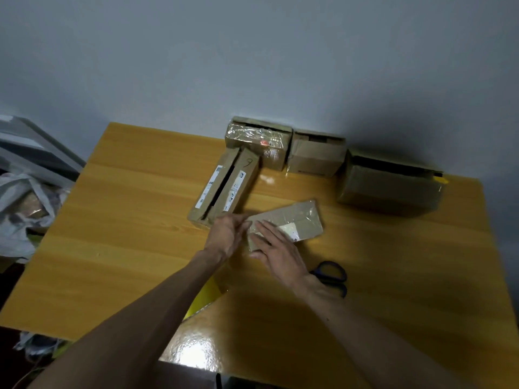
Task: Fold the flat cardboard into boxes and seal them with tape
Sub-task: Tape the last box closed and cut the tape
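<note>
A small brown cardboard box (300, 220) with glossy clear tape and a white label lies on the wooden table (126, 220), near its middle. My right hand (278, 252) lies flat on the box's near end, fingers straight and pressing down. My left hand (229, 234) is at the box's left end, its fingertips curled against that edge; what they pinch is hidden. Blue-handled scissors (334, 273) lie just right of my right wrist.
A long box (224, 186) with white labels and an open slit lies behind my hands. Three more cardboard boxes stand along the wall: a taped one (258, 138), a middle one (316, 154) and a larger one (390, 183). Plastic bags (22, 209) sit off the table's left.
</note>
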